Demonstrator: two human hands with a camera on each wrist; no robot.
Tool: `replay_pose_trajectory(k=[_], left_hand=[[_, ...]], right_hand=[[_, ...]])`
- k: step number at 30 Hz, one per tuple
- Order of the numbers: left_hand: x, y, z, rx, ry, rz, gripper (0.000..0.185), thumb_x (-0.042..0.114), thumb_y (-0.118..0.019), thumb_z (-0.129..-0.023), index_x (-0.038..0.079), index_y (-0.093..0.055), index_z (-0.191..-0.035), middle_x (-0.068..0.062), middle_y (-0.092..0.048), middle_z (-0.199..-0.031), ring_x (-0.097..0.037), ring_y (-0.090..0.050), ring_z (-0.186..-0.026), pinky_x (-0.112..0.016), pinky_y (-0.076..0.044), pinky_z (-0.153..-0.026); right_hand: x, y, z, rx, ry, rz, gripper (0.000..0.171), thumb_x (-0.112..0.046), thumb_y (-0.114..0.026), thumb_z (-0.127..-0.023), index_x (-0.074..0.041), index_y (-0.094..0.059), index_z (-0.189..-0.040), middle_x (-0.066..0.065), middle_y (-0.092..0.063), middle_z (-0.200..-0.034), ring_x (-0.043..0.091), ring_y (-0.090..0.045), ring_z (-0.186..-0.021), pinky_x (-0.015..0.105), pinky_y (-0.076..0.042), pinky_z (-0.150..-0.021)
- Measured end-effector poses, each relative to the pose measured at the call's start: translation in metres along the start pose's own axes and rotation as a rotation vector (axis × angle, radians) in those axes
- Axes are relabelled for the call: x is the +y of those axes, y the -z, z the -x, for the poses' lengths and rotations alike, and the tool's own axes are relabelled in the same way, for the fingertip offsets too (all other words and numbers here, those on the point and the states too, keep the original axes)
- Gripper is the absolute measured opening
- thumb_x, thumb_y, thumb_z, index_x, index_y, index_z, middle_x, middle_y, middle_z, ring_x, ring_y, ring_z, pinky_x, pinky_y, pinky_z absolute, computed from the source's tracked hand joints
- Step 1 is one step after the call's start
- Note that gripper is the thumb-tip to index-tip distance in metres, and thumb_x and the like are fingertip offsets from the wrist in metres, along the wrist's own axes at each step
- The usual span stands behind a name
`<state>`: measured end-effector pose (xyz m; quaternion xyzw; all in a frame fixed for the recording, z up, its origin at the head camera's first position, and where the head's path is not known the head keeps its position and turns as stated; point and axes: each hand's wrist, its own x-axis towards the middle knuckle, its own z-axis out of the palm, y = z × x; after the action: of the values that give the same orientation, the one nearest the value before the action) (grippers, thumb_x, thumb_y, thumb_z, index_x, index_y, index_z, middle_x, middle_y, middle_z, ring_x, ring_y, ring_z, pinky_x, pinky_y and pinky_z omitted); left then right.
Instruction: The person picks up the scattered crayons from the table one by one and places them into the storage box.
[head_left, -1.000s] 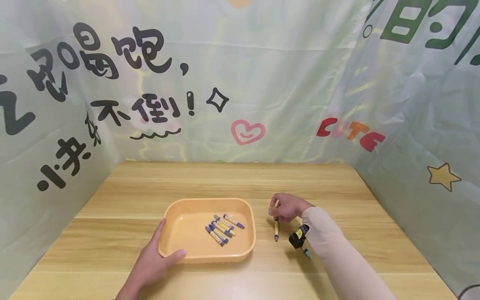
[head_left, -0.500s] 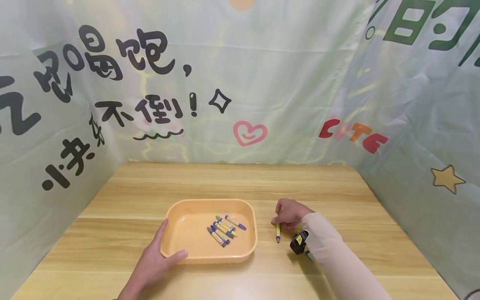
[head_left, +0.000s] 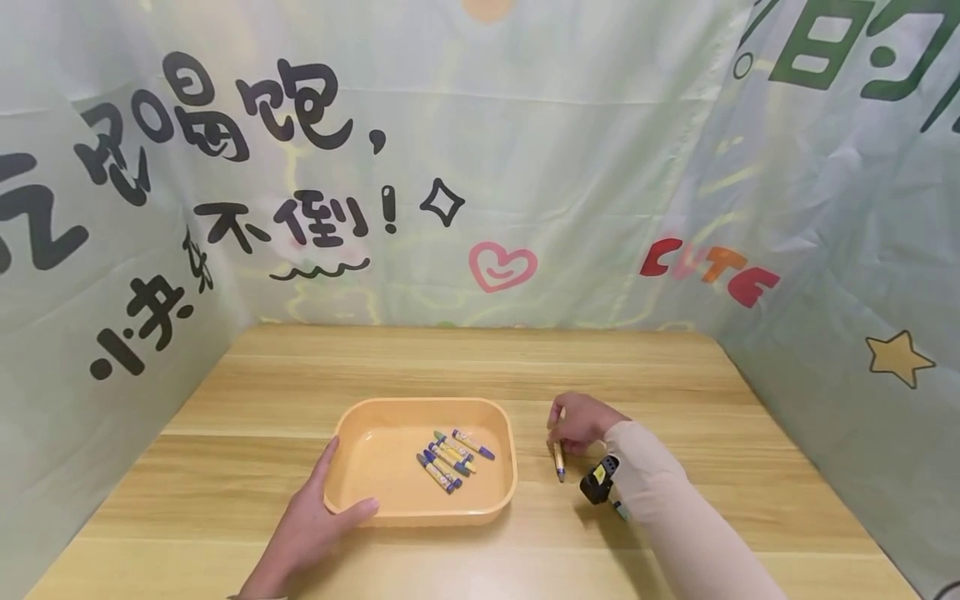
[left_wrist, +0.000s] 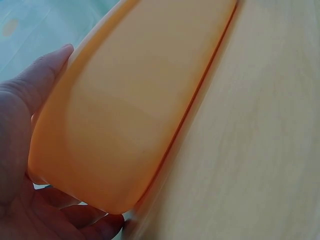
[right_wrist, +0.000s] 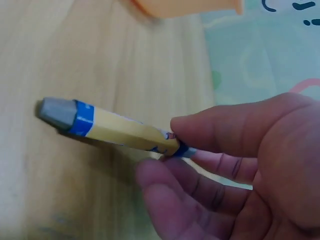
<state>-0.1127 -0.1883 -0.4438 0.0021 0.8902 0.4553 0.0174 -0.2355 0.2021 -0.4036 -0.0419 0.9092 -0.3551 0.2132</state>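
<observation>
An orange plastic tray sits on the wooden table with several crayons lying in its right half. My left hand grips the tray's near left corner, thumb over the rim. To the right of the tray, my right hand pinches one end of a yellow crayon with a grey tip and a blue band. The crayon points toward me, its tip low over the table.
Printed fabric walls enclose the table at the back and on both sides. A small black and yellow device is strapped at my right wrist. Another crayon lies partly hidden under my right forearm.
My right hand has closed on the yellow crayon and tilted it slightly; the crayon's tip has shifted a little right. My left hand stays on the tray's corner.
</observation>
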Motion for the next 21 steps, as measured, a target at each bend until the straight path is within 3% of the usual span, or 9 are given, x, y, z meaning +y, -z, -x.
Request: replay_pose_trajectory(k=[7, 21], left_hand=[[-0.001, 0.0, 0.0, 0.004, -0.012, -0.001, 0.11, 0.045, -0.077, -0.079, 0.013, -0.007, -0.157, -0.031, -0.032, -0.148, -0.048, -0.044, -0.127, -0.061, -0.034, -0.102], [0.003, 0.0, 0.001, -0.005, -0.003, -0.003, 0.11, 0.045, -0.077, -0.079, 0.013, -0.006, -0.157, -0.031, -0.029, -0.15, -0.048, -0.043, -0.127, -0.061, -0.034, -0.103]], right_hand=[[-0.008, 0.008, -0.003, -0.032, 0.055, -0.082, 0.015, 0.002, -0.065, -0.085, -0.001, -0.052, -0.089, 0.011, -0.064, -0.068, 0.018, -0.06, -0.056, 0.031, -0.055, -0.054], [-0.034, 0.018, -0.008, -0.017, 0.174, -0.088, 0.008, 0.003, -0.062, -0.085, 0.002, -0.055, -0.088, 0.01, -0.063, -0.073, 0.017, -0.062, -0.058, 0.037, -0.058, -0.061]])
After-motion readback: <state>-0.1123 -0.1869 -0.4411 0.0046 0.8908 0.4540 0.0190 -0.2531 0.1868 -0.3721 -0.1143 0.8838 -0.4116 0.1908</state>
